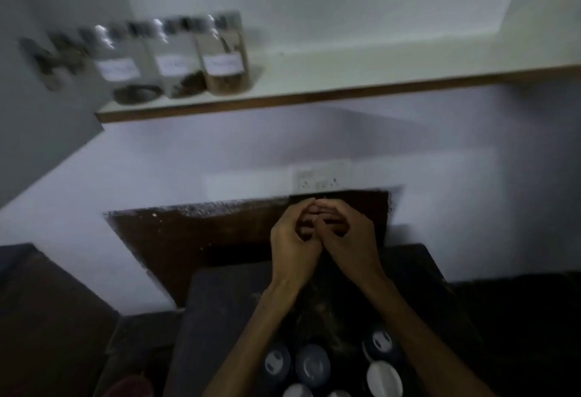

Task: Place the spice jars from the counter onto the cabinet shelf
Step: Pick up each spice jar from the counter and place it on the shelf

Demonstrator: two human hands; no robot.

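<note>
A single wide-angle camera worn on the person's head is looking forward and down from close range, facing a white wall (157, 161). It is taking in the shelf (314, 96) above and the dark counter (220, 302) below, with both forearms reaching in from the bottom edge. The wide lens is bending the shelf line, and the picture is dim and blurred.
</note>
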